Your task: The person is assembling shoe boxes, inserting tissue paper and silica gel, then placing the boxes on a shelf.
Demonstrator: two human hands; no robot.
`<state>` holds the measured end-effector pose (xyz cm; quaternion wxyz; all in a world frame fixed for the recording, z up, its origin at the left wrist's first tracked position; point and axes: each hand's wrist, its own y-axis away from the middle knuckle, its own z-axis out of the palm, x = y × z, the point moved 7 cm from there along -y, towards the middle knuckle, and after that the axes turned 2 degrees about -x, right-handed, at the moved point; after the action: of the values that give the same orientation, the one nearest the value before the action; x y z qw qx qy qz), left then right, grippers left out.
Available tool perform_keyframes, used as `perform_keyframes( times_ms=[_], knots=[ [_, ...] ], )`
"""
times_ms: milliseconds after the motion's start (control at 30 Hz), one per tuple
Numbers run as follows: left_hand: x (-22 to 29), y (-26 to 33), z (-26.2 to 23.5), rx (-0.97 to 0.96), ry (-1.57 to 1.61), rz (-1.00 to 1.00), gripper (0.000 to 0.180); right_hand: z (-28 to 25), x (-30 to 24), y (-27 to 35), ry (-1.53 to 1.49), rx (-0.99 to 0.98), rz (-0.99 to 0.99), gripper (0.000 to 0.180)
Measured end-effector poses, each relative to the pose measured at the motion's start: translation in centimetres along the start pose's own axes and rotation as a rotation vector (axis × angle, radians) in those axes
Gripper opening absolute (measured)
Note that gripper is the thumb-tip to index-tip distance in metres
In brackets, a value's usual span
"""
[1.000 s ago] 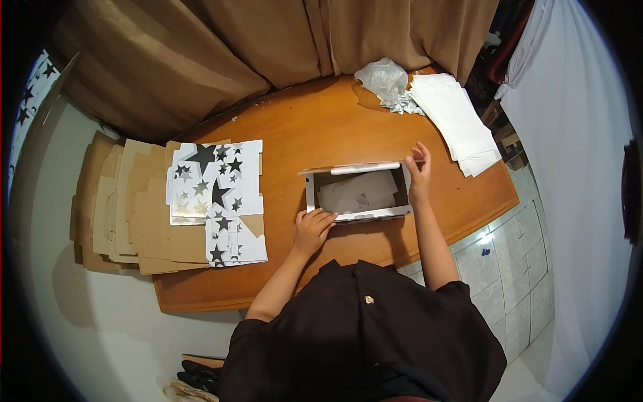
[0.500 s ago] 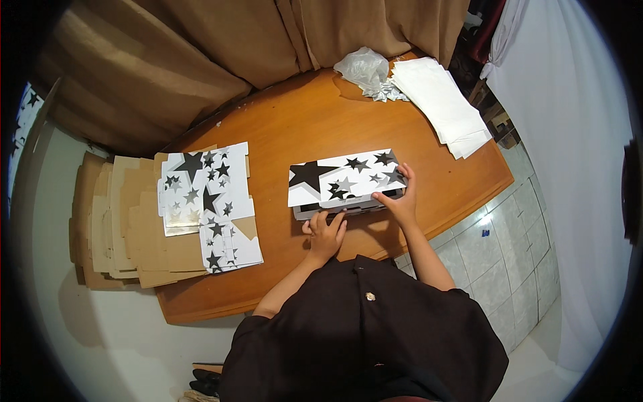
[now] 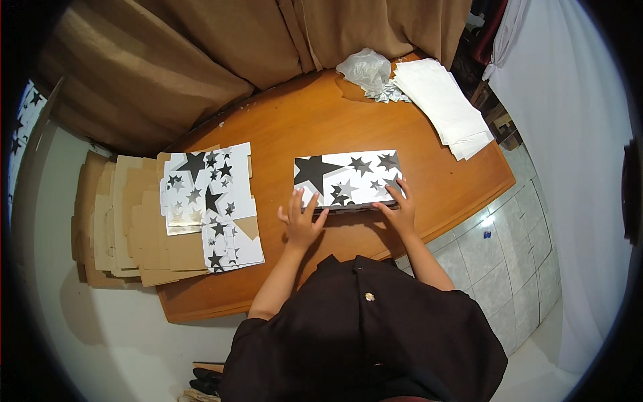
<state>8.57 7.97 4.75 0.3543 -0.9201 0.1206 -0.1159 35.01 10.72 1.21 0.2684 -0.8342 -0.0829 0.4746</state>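
A long white cardboard box (image 3: 346,175) printed with black and grey stars lies on the wooden table in front of me, its lid down. My left hand (image 3: 303,220) is at the box's near left corner, fingers spread and fingertips on the lid's edge. At the near right corner my right hand (image 3: 400,211) rests with fingers apart, fingertips on the lid and the thumb at the front edge. Neither hand is wrapped round anything. The front wall is mostly hidden beneath the lid.
Flat star-printed cardboard pieces (image 3: 231,244) lie on a stack of brown cardboard blanks (image 3: 171,241) at the left. Toward the far right are a clear plastic bag (image 3: 366,69), small silvery packets (image 3: 393,92) and a pile of white paper sheets (image 3: 445,104). Brown curtain (image 3: 201,53) borders the far edge.
The lid has come down over the front of the box. My left hand has moved from below the front edge up onto the lid's left corner; my right hand has shifted slightly nearer me.
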Motion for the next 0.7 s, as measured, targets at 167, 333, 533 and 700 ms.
perform_keyframes(
  times_ms=[167, 333, 533, 700],
  knots=[
    [-1.3, -2.8, 0.7, -0.177, 0.295, 0.017, 0.042, -0.1, -0.2, 0.0, 0.038, 0.027, -0.002, 0.048],
    [-0.7, -3.0, 0.6, -0.092, 0.224, 0.167, 0.034, -0.1, -0.5, -0.2, 0.030, 0.040, 0.027, 0.045],
    [-0.8, -3.8, 0.3, -0.075, 0.220, 0.124, 0.030, -0.5, -1.0, -0.9, 0.014, 0.098, 0.019, 0.042],
    [0.1, -1.3, 0.4, 0.125, 0.131, 0.146, 0.026, -0.4, -1.2, -1.1, 0.010, 0.109, 0.025, 0.042]
  ],
)
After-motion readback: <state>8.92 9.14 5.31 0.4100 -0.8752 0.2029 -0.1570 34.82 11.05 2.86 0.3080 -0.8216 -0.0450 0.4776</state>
